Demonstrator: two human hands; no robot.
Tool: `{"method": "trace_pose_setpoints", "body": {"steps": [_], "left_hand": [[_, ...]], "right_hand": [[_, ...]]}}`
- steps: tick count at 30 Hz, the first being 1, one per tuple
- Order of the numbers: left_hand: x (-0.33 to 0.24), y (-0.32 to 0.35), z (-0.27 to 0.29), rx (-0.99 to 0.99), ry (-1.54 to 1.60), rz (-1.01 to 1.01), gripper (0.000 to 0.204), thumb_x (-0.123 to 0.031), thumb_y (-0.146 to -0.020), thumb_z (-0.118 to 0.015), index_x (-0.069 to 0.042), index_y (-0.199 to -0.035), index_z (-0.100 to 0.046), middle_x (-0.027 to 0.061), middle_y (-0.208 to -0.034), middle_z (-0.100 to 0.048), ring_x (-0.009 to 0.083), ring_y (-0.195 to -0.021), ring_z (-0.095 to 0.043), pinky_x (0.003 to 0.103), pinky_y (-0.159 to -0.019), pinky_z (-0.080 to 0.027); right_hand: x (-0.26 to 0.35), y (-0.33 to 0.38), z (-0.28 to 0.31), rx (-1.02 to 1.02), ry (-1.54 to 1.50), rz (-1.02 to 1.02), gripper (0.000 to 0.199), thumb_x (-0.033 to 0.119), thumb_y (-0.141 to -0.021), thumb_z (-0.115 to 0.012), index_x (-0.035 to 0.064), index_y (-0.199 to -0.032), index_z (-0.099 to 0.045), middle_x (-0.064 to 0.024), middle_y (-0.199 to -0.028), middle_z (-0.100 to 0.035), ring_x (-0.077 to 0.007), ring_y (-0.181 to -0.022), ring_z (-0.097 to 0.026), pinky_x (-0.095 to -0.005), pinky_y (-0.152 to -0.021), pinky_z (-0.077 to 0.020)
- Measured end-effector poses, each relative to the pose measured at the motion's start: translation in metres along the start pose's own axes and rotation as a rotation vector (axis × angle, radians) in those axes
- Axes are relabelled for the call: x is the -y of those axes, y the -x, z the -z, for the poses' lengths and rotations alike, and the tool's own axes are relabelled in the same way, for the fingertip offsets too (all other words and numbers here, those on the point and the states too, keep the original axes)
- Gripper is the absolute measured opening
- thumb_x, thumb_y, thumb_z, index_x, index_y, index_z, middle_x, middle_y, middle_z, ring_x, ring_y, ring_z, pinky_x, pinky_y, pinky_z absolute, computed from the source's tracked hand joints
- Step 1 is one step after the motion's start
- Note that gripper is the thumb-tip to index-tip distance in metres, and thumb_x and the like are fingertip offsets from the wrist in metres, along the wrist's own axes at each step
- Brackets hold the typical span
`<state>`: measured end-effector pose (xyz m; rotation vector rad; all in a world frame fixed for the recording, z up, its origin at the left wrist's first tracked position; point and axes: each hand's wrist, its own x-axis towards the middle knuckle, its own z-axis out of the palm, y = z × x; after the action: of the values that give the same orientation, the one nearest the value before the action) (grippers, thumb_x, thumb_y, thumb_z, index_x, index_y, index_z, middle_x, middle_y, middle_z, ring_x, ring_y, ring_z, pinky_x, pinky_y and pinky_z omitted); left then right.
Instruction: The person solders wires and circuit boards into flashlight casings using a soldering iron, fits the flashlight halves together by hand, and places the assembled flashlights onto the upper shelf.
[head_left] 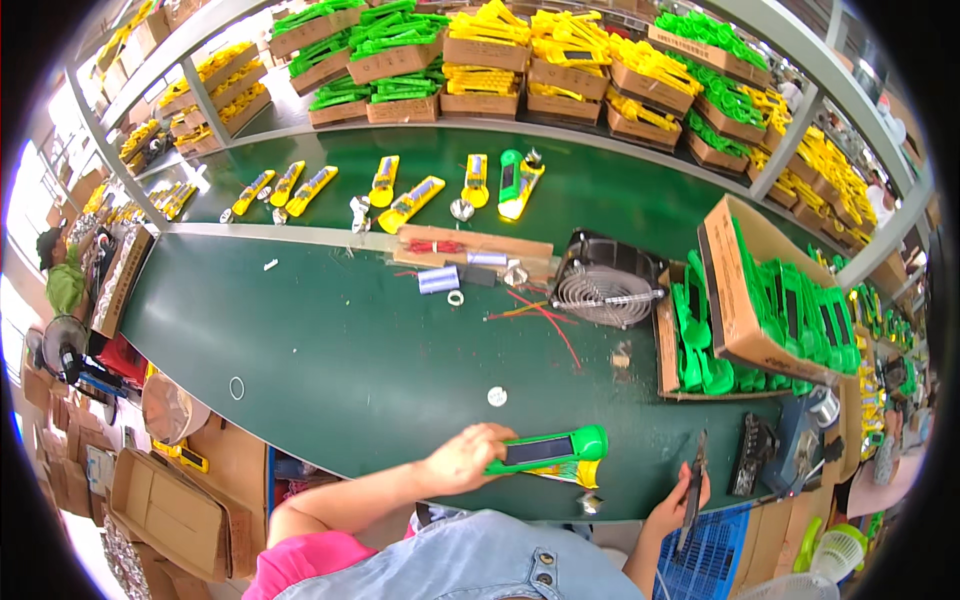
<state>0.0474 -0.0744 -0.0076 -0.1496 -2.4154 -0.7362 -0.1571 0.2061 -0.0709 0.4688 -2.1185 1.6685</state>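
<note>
Denim garment point(470, 560), nearest. Left hand point(465, 460): gripping green casing point(540, 452), which extends toward three o'clock, long axis nine-to-three, over desk point(330, 370). Right hand point(678, 505), farther, casing's four o'clock: curled round dark tool point(695, 480).

Yellow piece point(589, 474) partly hidden by green housing point(592, 441).

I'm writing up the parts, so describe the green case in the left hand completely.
The green case looks like smooth, shiny plastic: a long, narrow body with a wider, rounded head. A dark rectangular panel is set in its upward face. It lies crosswise before the person, head to the right, above the near part of the table. The left hand grips its left end. A yellow piece shows beneath it; whether they touch is unclear.
</note>
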Motion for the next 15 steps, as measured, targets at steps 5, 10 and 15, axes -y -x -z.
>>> {"method": "trace_pose_setpoints", "body": {"steps": [5,10,15], "left_hand": [[0.085,-0.092,0.109,-0.151,-0.272,0.323,0.045,-0.012,-0.064,-0.076,-0.005,-0.087,-0.038,0.0177,-0.094,-0.055,0.0351,-0.085,-0.055,0.040,-0.071,-0.046],[0.282,-0.159,0.156,-0.436,-0.487,0.469,0.042,-0.022,-0.075,-0.069,-0.007,-0.094,-0.034,0.0180,-0.079,-0.052,0.0379,-0.072,-0.053,0.042,-0.062,-0.043],[0.433,-0.137,0.149,-0.535,-0.666,0.783,0.055,-0.033,-0.069,-0.072,-0.004,-0.100,-0.036,0.0204,-0.086,-0.057,0.0383,-0.080,-0.057,0.041,-0.069,-0.046]], "right_hand": [[0.005,0.000,0.002,-0.016,0.114,-0.006,0.029,0.005,-0.091,-0.041,-0.0063,-0.118,-0.036,-0.0219,-0.103,-0.056,-0.0256,-0.095,-0.057,-0.0346,-0.086,-0.0438],[0.022,0.003,0.002,0.019,0.239,-0.044,0.031,0.002,-0.090,-0.042,-0.0041,-0.120,-0.035,-0.0208,-0.105,-0.056,-0.0259,-0.099,-0.055,-0.0354,-0.088,-0.0401],[0.058,-0.008,-0.009,0.128,0.394,-0.075,0.035,0.005,-0.088,-0.048,-0.0055,-0.118,-0.033,-0.0265,-0.114,-0.049,-0.0355,-0.094,-0.056,-0.0401,-0.080,-0.0477]]}}
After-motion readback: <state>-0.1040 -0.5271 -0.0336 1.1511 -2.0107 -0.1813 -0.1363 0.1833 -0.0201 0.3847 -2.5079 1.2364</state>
